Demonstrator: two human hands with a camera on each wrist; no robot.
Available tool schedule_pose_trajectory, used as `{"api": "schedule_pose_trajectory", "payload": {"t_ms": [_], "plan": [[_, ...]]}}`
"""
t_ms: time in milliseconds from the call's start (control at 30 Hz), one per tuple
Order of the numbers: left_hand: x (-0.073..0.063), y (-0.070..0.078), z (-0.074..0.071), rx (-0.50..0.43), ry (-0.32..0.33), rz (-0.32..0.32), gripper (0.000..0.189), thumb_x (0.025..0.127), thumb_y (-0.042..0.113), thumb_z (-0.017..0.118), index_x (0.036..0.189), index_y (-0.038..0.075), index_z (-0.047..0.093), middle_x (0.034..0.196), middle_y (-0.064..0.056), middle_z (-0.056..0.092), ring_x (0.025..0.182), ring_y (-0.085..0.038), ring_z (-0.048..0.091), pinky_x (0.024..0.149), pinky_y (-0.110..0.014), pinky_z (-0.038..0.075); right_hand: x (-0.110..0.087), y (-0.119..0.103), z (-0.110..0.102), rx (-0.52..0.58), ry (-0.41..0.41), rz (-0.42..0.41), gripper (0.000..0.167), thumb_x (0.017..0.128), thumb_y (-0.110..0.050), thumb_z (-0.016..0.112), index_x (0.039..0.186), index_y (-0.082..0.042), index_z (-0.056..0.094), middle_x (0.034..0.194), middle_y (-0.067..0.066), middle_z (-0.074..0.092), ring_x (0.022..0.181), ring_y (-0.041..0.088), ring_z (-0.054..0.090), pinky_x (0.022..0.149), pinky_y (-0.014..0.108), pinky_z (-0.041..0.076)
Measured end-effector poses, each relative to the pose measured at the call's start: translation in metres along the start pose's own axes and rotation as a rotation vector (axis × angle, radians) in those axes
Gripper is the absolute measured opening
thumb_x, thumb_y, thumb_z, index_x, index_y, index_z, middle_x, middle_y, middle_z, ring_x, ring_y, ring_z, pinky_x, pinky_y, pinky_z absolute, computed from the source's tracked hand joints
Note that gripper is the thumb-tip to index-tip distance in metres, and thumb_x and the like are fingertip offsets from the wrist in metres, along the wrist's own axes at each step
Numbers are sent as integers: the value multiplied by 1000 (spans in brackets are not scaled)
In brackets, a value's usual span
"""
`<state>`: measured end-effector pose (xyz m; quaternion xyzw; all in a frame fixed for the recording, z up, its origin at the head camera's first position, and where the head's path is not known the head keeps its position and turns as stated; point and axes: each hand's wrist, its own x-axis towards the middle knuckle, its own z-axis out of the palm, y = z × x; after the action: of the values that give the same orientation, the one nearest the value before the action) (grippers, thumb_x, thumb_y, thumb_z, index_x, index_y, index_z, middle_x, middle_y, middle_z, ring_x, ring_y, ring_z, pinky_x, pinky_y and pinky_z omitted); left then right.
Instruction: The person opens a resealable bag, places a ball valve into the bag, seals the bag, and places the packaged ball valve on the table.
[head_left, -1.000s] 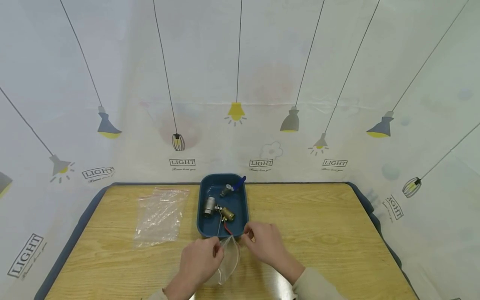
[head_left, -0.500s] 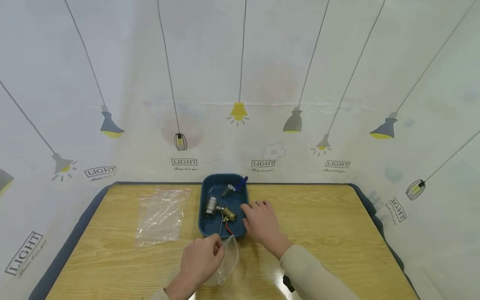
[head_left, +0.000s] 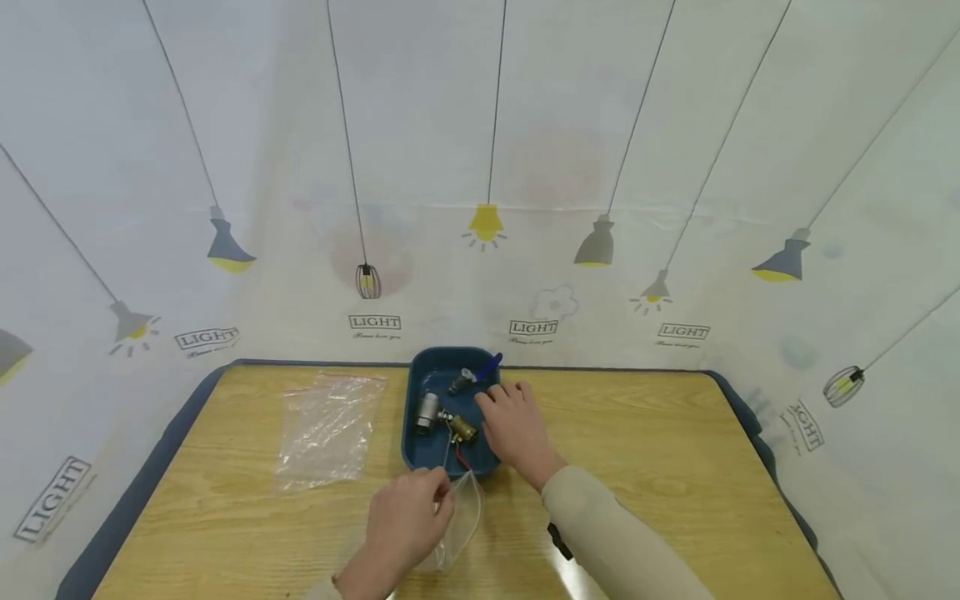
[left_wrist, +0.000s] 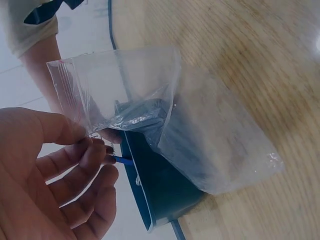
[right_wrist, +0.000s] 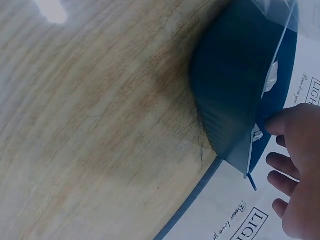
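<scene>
Clear plastic lies at my far left, where loose bagging (head_left: pixel 330 429) is spread flat on the wooden table (head_left: pixel 637 442), apart from the tray. Next comes my left hand (head_left: pixel 405 512): thumb and forefinger pinch a transparent bag (left_wrist: pixel 215 140) by its mouth edge, the other fingers loosely bent. That bag hangs by the near rim of the blue tray (head_left: pixel 442 360); its sides look parted, though I can't tell how wide the mouth gapes. Inside the tray lie a silver fitting (head_left: pixel 427 412), then a brass valve (head_left: pixel 463 428) with a red handle (head_left: pixel 462 456) towards me, and farther back a valve whose blue handle (head_left: pixel 489 367) pokes over the rim. My right hand (head_left: pixel 517 429) is over the tray's right rim, fingers slightly bent and apart, nothing visible between them.

I judge this to be the step of holding the bag parted while reaching for a fitting. Picking one up would call for dipping my right fingertips past the rim and pinching, left hand steady. The tray's sides hem in that reach and the printed backdrop (head_left: pixel 637 125) stands close behind, so the roomiest way out is rightward, over broad wood, up to the dark edging (head_left: pixel 738 408).
</scene>
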<state>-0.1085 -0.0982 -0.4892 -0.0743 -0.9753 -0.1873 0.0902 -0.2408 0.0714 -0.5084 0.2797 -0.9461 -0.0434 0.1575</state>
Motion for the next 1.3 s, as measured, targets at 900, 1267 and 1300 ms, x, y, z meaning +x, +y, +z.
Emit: {"api": "schedule_pose_trajectory", "payload": {"t_ms": [900,1267,1300], "plan": [[-4,-5,15,177,301,252,12,75,24,76,75,21,64,73,7,63,70,-13,57,61,-31,49,68,-8,30,-67,-212,-5,44,94,-23,64,136,-22,52,131,2,57,126,24,47,114,47,30],[-4,-6,22,177,327,266,15,74,24,76,73,21,62,72,7,61,70,-14,57,62,-32,47,86,-12,43,-86,-283,42,32,95,-20,62,127,-21,61,125,3,62,122,26,50,114,47,30],[-4,-7,21,177,313,258,14,74,25,76,74,21,62,72,7,62,70,-14,57,62,-32,47,89,-12,44,-92,-280,52,30,95,-19,62,125,-21,63,123,3,63,121,26,51,113,47,31]]}}
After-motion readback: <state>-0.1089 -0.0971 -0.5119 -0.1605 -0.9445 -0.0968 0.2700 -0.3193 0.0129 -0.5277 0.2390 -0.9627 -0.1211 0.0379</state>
